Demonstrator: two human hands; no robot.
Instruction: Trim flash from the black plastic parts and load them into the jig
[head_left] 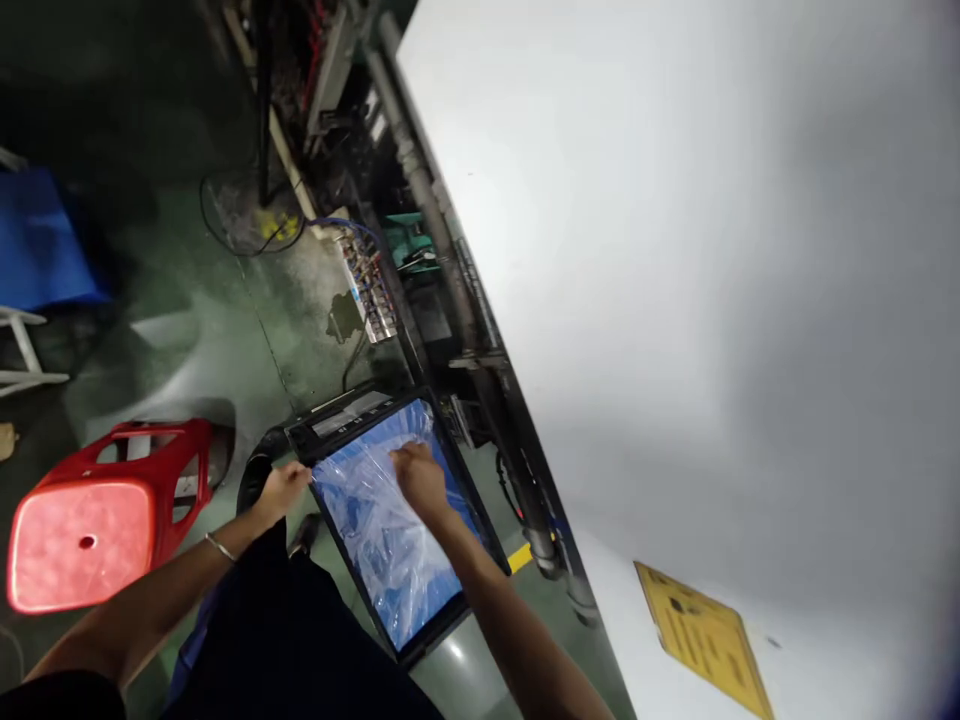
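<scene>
A black-framed cart or bin (480, 545) stands in front of me, with a blue surface inside it. Crumpled clear plastic film (382, 530) is spread over the blue. My left hand (285, 488) is closed on an edge of the film, by the near left corner of the frame. Above the film, toward the far side, my right hand (418, 478) is closed too. Its fingers appear to pinch the film, which has taut creases running between the two hands.
A red plastic stool (82, 540) stands on the green floor at left. A large white machine panel (675, 250) with a yellow label (705, 640) fills the right. Pipes (420, 180) and a fitting-covered metal block (367, 285) lie beyond the cart. Blue cloth (45, 240) shows far left.
</scene>
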